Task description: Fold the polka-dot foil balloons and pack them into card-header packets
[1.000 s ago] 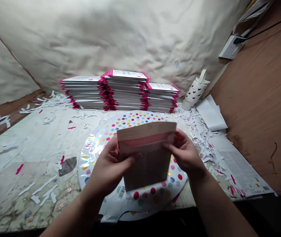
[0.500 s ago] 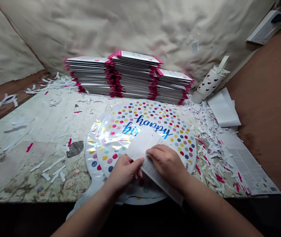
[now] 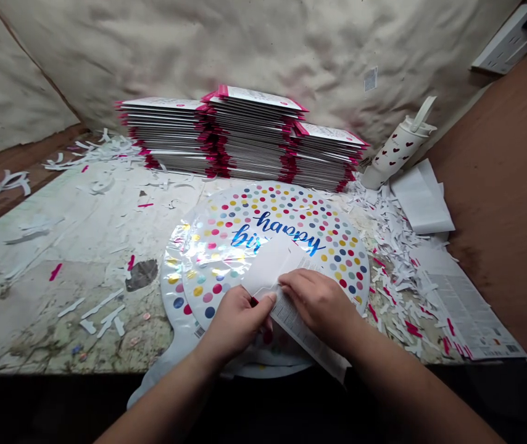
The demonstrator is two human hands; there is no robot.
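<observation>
Between my hands is a white paper packet (image 3: 268, 265) with fine grey print on its lower part, tilted over the balloons. My left hand (image 3: 238, 317) pinches its left edge, thumb on top. My right hand (image 3: 321, 302) has its fingertips closed on the packet's upper face, near the left thumb. A bit of dark pink shows by the left fingers. Underneath lie flat foil balloons (image 3: 342, 246) with coloured dots and blue lettering reading "happy", the second word partly covered. Their pale tail (image 3: 155, 376) hangs over the table's front edge.
Pink-edged flat packets stand in three stacks (image 3: 254, 135) at the back. A white tumbler (image 3: 395, 151) with hearts leans at the right. Paper scraps (image 3: 397, 259) litter both sides, beside printed sheets (image 3: 467, 308). A brown panel (image 3: 508, 185) bounds the right.
The view has shifted slightly. Both hands keep their hold on the packet, with the right fingertips a little farther from the left thumb. The balloons and stacks stay in place.
</observation>
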